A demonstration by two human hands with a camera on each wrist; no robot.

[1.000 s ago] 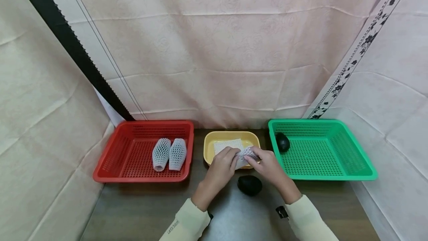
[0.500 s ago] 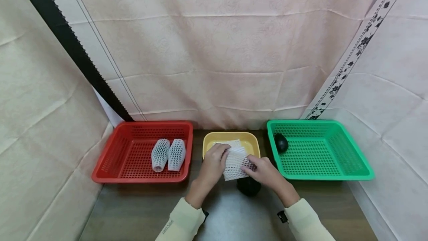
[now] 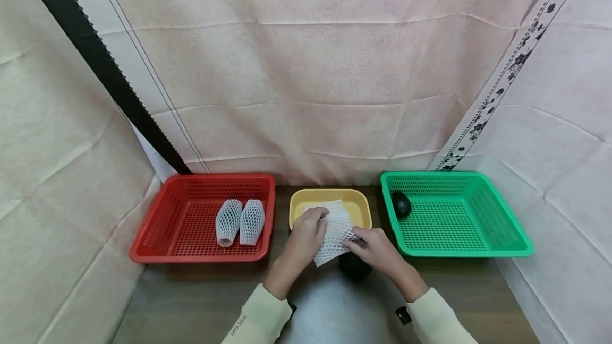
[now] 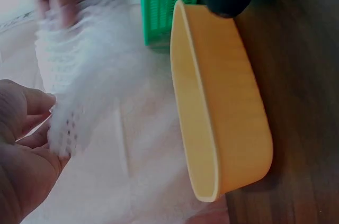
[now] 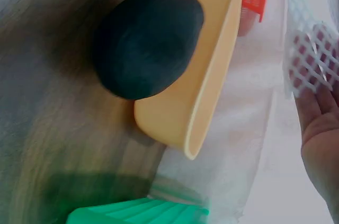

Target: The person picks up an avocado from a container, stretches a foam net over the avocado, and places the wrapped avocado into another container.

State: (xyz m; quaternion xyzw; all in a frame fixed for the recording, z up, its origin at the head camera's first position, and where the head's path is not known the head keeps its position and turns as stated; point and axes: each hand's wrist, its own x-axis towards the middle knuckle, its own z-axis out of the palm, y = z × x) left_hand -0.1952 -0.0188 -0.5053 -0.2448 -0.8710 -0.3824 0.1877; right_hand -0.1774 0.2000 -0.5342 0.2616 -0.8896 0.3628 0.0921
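Note:
A white foam net sleeve (image 3: 336, 235) is stretched between both hands above the front of the yellow bin (image 3: 330, 194). My left hand (image 3: 305, 235) pinches its left side. At its other edge, my right hand (image 3: 376, 251) grips the netting; in the right wrist view the fingers show through the mesh. A dark avocado (image 5: 148, 44) lies on the table just in front of the bin, partly covered by the sleeve and right hand in the head view. More white netting (image 3: 337, 204) shows inside the bin behind the held sleeve.
To the left, a red basket (image 3: 167, 227) holds two net-covered pieces (image 3: 228, 222). On the right stands a green basket (image 3: 459, 254) with another dark avocado (image 3: 400, 204) by its left wall. Cloth curtains (image 3: 306, 94) enclose the table's back and sides.
Both hands have drawn the sleeve from over the bin toward the body and spread it flatter. Its lower edge now hangs further forward and covers part of the avocado.

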